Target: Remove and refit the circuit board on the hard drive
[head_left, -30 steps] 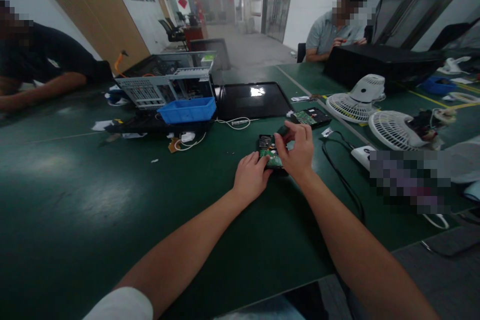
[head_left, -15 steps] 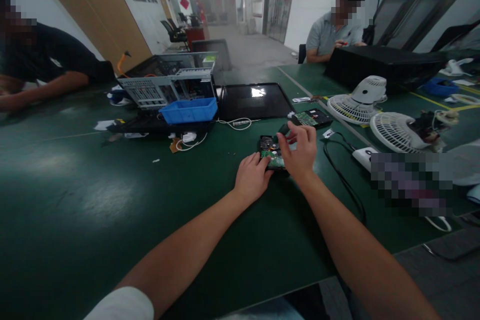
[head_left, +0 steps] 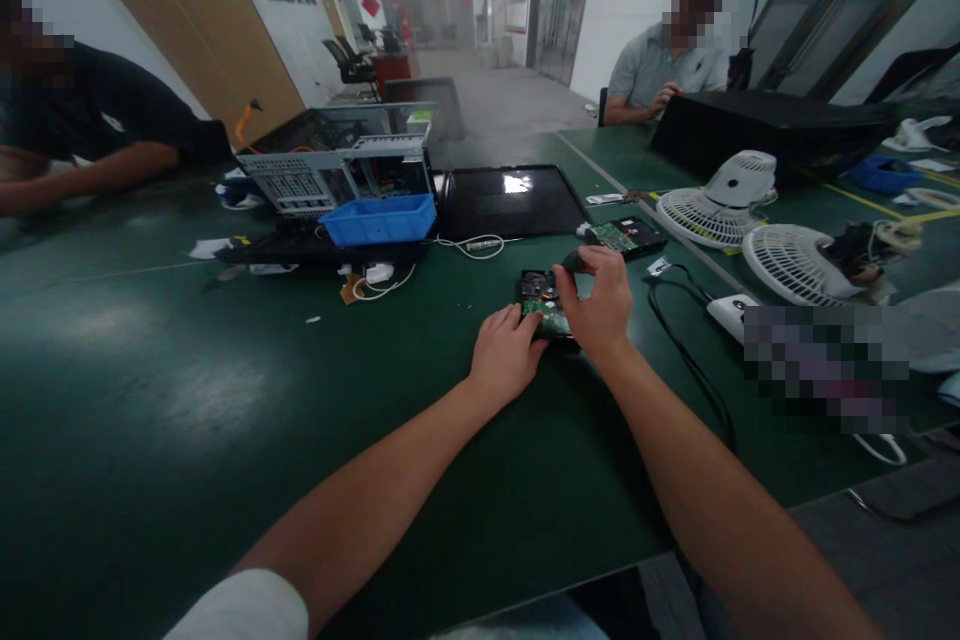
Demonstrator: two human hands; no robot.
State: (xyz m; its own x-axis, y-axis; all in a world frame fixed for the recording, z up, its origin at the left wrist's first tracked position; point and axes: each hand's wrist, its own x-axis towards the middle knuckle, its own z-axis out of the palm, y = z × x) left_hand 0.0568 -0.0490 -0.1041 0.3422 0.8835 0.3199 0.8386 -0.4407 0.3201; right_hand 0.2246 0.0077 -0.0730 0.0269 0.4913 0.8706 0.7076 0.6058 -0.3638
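Observation:
A hard drive (head_left: 551, 318) lies on the green table with its circuit board facing up. My left hand (head_left: 507, 348) grips its near left edge, thumb and fingers against the board and casing. Above the drive's right side, my right hand (head_left: 600, 305) pinches the dark handle of what looks like a screwdriver (head_left: 573, 262); its tip is hidden by my fingers. Just beyond my right hand lies a second hard drive (head_left: 624, 236), also circuit side up. A few tiny loose bits, perhaps screws (head_left: 465, 306), rest left of the first drive.
A blue tray (head_left: 379, 222) stands before an opened computer case (head_left: 337, 170). A black flat panel (head_left: 510, 202) lies behind the drives. White fan parts (head_left: 787, 260), a power strip (head_left: 726, 318) and a black cable (head_left: 686, 355) are at right. Two people sit across the table.
My right hand has shifted slightly, and the dark handle is tilted differently in its fingers. My left hand stays on the hard drive. The person at back right has moved a hand.

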